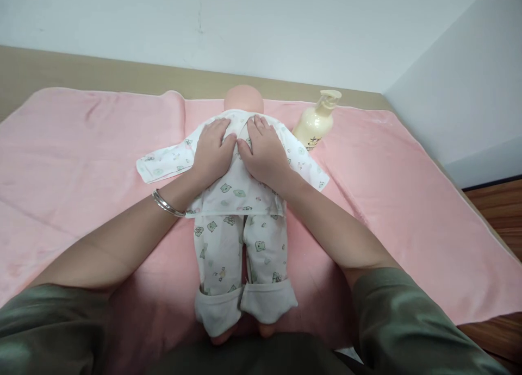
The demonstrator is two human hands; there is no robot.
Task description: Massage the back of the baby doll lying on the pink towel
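Observation:
A baby doll point(244, 98) lies on a pink cloth point(122, 130), its smooth round head at the far end and its feet toward me. It wears a white printed top point(240, 193) and matching trousers point(222, 250) with folded cuffs. Flat on the left side of the upper top rests my left hand point(214, 149), holding nothing, a silver bangle on that wrist. My right hand point(264, 149) lies flat on the right side, fingers extended and also holding nothing. The two thumbs nearly meet at the middle. The doll's face is not visible.
A cream pump bottle point(316, 119) leans on the cloth right of the doll's head. Behind the cloth runs the beige table edge point(122, 73), against a pale wall point(285, 32). Brown wood point(499, 209) shows at the far right.

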